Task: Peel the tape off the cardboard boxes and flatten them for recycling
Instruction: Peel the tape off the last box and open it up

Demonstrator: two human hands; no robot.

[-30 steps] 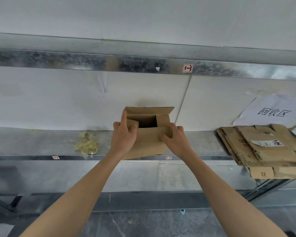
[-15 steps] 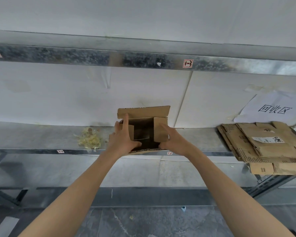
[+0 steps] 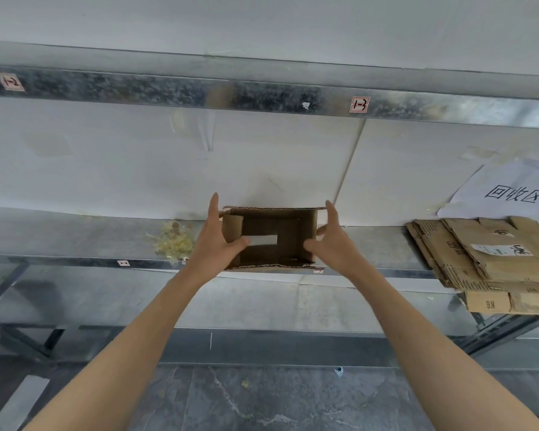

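Cardboard box at the shelf front edge: fingers of the left hand and right hand pinch its side walls, likely to flatten it.

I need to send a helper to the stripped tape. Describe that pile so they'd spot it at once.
Find the long metal shelf against the white wall. On it, just left of the open cardboard box that the left hand holds, lies a small crumpled wad of tape. It is the only yellowish, glossy tangle there; the flattened cardboard stack sits far right.
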